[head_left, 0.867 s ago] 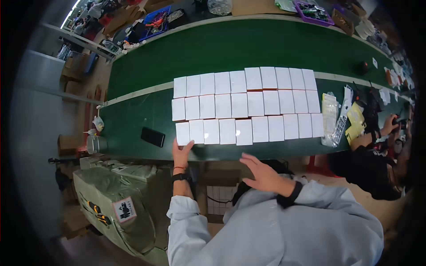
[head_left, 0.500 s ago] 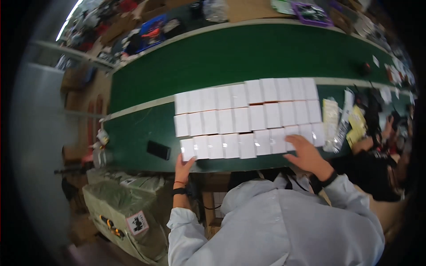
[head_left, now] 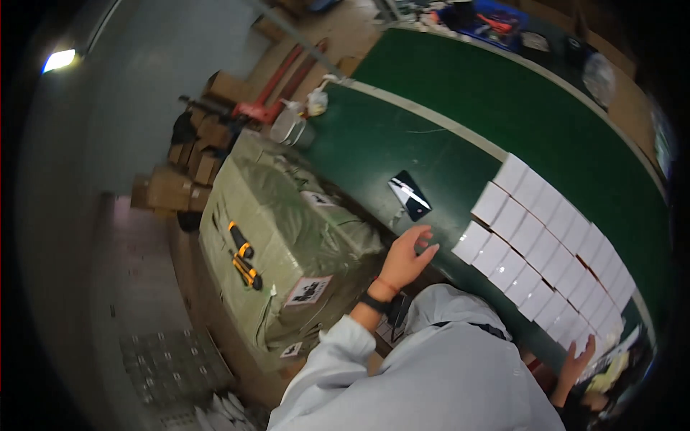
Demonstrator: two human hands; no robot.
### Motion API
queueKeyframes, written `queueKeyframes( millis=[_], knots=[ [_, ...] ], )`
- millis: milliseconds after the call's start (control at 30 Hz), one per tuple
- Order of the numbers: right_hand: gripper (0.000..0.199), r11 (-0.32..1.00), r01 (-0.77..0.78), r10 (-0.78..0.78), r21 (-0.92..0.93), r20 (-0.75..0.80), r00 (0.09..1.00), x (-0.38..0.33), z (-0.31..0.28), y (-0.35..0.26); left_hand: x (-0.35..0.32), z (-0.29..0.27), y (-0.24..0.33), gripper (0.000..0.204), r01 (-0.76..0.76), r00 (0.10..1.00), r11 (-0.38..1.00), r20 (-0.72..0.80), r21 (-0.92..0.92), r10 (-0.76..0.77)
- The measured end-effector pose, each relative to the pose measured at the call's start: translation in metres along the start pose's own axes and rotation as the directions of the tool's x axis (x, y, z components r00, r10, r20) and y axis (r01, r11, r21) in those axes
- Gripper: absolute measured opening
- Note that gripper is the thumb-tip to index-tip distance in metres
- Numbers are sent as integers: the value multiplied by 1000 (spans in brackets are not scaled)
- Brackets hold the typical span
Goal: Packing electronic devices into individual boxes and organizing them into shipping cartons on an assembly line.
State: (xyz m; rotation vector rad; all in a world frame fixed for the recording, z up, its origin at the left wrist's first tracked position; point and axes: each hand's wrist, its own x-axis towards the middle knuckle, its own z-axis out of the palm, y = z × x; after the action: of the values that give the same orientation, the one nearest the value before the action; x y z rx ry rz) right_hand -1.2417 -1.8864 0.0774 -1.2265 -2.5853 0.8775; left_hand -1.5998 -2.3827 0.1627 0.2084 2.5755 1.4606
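Rows of small white boxes lie side by side on the green table, with brown showing in the gaps between rows. My left hand hovers at the table's near edge, left of the boxes; its fingers are apart and slightly bent, with nothing in them. Just beyond it lies a dark phone with a shiny screen. At the far right end of the near row, my right hand has its fingers spread by the boxes. Whether it touches them I cannot tell.
Left of the table stands a large bale in green wrapping, carrying two orange-and-black cutters. A clear tub sits at the table's left corner. Behind are cardboard boxes, a red pallet jack and a blue crate.
The view has swung to the left, bringing the bale and floor in. My left hand has come off the corner of the near row toward the phone. My right hand stays near the row's right end.
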Motion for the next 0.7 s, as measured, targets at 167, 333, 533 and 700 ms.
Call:
queueKeyframes(
  millis=[167,333,533,700],
  knots=[
    [53,945,224,-313,239,461,830,11,-13,-182,-70,-152,66,23,232,749,949,-662,215,-33],
    [46,782,573,-533,247,742,407,-5,-50,-164,-153,-262,14,59,847,458,262,-885,462,77],
    [45,746,662,-520,73,685,510,-34,-115,-132,-162,-291,-32,34,756,483,601,-840,260,-245],
    [44,772,634,-523,41,607,598,-53,-132,-122,-236,-353,-23,44,543,786,-254,-591,800,-180]
  ],
)
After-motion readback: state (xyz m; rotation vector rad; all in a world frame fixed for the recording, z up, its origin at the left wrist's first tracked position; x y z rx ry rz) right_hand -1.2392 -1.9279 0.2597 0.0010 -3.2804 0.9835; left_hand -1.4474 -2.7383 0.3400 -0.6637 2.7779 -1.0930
